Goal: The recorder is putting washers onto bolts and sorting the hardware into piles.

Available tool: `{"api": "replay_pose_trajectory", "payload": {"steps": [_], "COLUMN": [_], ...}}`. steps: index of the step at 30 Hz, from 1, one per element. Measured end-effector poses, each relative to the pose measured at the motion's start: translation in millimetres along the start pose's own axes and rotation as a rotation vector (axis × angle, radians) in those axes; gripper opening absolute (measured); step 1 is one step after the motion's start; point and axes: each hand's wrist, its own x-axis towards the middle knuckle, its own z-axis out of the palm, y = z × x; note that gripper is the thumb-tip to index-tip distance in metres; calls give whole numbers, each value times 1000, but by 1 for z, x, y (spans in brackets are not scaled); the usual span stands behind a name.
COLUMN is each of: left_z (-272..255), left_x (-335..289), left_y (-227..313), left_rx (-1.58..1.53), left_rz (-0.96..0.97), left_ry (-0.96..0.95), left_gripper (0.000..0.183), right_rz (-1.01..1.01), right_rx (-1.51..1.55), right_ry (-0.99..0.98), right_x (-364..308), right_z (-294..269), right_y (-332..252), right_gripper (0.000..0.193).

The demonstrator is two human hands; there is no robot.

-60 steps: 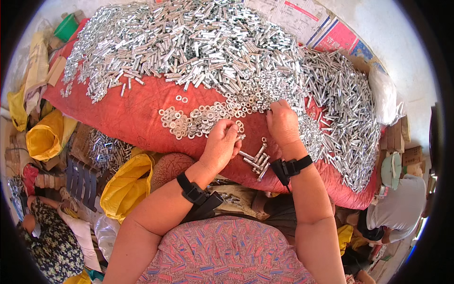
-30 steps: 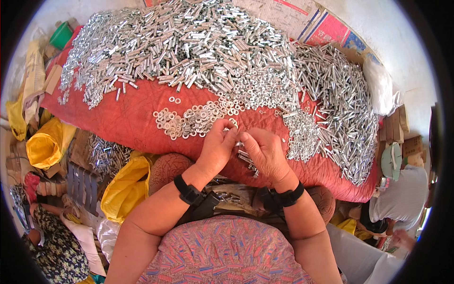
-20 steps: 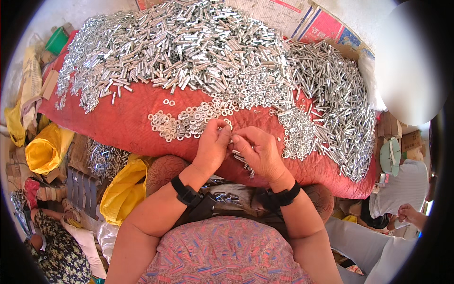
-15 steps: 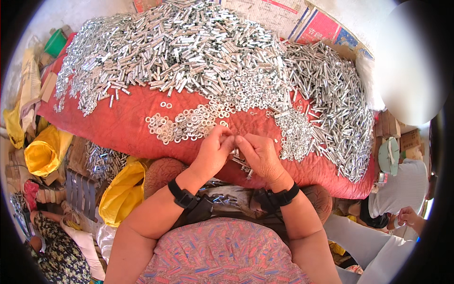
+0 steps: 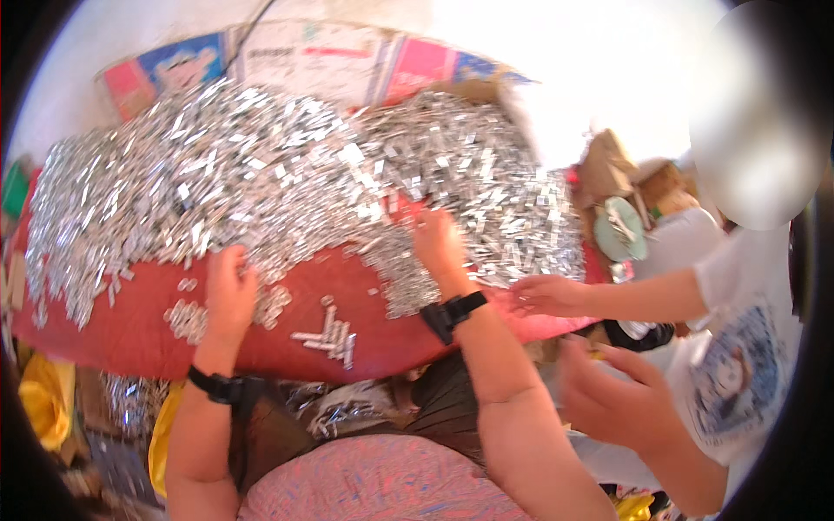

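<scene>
My left hand (image 5: 229,293) is over the red padded surface (image 5: 130,304), by the lower edge of a large heap of short silvery metal tubes (image 5: 200,182). Its thumb stands apart from the fingers, and nothing shows between them. Flat metal washers (image 5: 186,319) lie on both sides of that hand. My right hand (image 5: 441,247) reaches farther in, between a patch of small washers (image 5: 400,273) and a heap of slender metal pieces (image 5: 512,213). Its fingers are bent together; blur hides what they hold. Between my arms lies a small group of metal pieces (image 5: 330,339).
Another person's hand (image 5: 552,295) reaches in from the right, with their second hand (image 5: 617,386) nearer my right arm. Printed cardboard (image 5: 317,61) borders the heaps at the back. Yellow sacks (image 5: 48,395) stand at the lower left.
My hands, together at the middle before, have separated: left one to the washers, right one to the heap. The view has swung right. The small metal group is uncovered; another person's arms have come in.
</scene>
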Motion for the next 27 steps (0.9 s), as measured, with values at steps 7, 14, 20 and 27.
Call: {"api": "replay_pose_trajectory", "payload": {"steps": [7,14,20,27], "left_z": [6,8,7,11], "left_x": [25,23,20,18], "left_y": [-30,-22,-27,-20], "left_rx": [250,187,175,223], "left_rz": [62,87,67,59], "left_ry": [-1,86,93,72], "left_gripper": [40,20,22,23], "right_rz": [-2,201,205,282], "right_rx": [466,912,1097,1352], "right_ry": [136,-14,36,26], "right_x": [-11,-3,-10,-16], "right_z": [-15,-84,-100,-113], "right_y": [13,-1,-1,12], "right_gripper": [16,18,17,18]}}
